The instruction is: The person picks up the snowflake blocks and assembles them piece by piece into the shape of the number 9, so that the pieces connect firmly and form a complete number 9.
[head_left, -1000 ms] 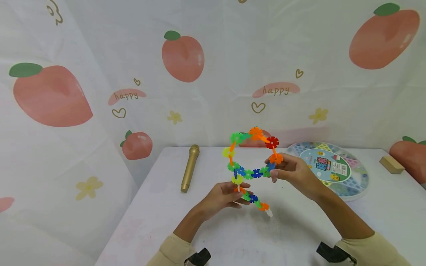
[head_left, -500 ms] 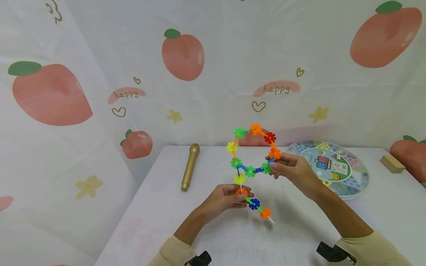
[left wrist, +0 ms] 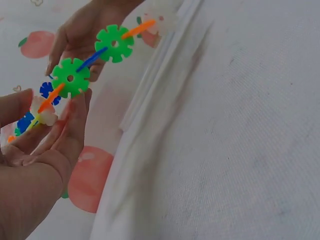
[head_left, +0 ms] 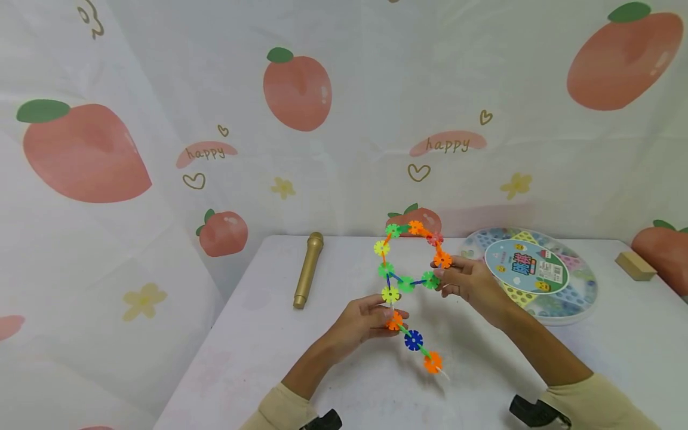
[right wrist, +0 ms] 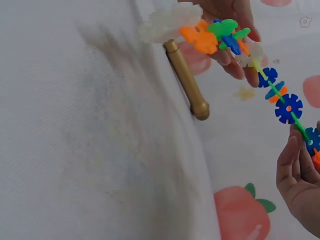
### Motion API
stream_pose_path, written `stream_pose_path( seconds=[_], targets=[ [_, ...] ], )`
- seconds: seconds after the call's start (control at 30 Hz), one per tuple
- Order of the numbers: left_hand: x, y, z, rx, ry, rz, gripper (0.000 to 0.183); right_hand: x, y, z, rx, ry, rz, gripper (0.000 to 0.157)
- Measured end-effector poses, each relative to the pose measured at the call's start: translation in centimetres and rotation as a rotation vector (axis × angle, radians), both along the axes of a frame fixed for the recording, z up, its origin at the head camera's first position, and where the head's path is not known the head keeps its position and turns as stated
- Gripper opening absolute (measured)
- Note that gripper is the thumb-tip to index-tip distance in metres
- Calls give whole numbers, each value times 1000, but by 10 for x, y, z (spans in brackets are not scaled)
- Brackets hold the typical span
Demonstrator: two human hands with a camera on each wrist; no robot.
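Observation:
A chain of colorful plastic snowflake discs (head_left: 390,294), slotted into each other, is held up above the table. Its upper part forms a ring, and a short tail slants down to the right from the ring's lower left. My left hand (head_left: 362,322) pinches the tail at an orange disc (head_left: 395,321), below a yellow one. On the right side of the ring, my right hand (head_left: 475,288) pinches the chain just under another orange disc (head_left: 442,260). A blue disc (head_left: 413,340) and an orange disc (head_left: 433,362) with a whitish end piece hang beyond my left fingers.
A gold microphone-shaped stick (head_left: 309,270) lies at the back left of the white table (head_left: 242,358). Behind my right hand is a round clear case (head_left: 580,280) with a printed label. A small wooden block (head_left: 635,266) lies at the right edge. A peach-print cloth (head_left: 355,107) hangs behind.
The ring has come down slightly and shifted a little right, turning in my hands. The tail's free end has swung lower and to the right. Both hands keep hold of the chain.

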State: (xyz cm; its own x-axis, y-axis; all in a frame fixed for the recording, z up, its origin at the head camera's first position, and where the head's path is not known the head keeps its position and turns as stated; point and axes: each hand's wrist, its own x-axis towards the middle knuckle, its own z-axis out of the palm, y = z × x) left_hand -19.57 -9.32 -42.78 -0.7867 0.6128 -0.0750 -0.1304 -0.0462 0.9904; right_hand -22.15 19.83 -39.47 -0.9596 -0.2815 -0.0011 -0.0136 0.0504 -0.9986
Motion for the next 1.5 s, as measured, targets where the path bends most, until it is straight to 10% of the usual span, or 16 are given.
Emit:
stream_pose_path(
  seconds=[0.63, 1.5],
  targets=[
    [1, 1, -6, 36, -73, 119, 71, -4, -3, -19, -103, -171, 44, 40],
    [0, 11, 12, 150, 33, 205, 43, -3, -19, -34, -79, -279, 159, 56]
  ],
)
